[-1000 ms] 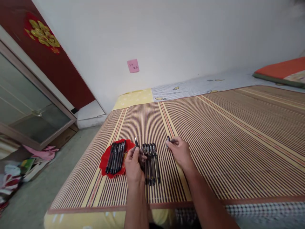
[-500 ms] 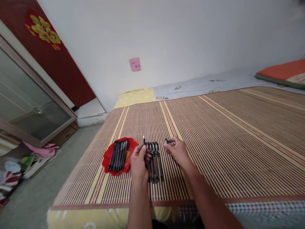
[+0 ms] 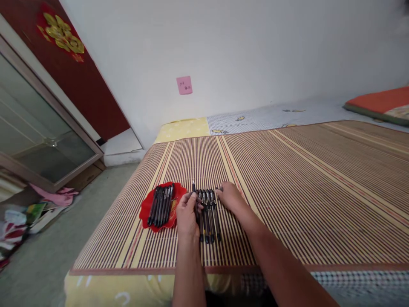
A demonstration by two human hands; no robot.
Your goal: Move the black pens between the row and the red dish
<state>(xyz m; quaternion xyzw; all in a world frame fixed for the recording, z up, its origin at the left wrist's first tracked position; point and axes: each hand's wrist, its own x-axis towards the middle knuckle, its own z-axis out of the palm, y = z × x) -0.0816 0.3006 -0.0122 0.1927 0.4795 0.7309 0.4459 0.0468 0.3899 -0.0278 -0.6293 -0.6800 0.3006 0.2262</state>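
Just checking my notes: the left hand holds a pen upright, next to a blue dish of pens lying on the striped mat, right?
Not quite: the dish is red, not blue, as the head view shows. The rest stands: the left hand holds a pen upright, beside that dish of pens on the striped mat.

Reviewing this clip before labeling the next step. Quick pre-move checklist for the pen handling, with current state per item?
1. Left hand grips a pen, tip pointing away: ok.
2. Right hand holds a small dark piece at its fingertips; whether it is that pen's cap: cannot tell.
3. Row of pens lies side by side on the mat between the hands: ok.
4. Red plate holds a bunch of pens, none spilling off: ok.
5. Held pen and right hand's piece joined: not ok, they are apart.
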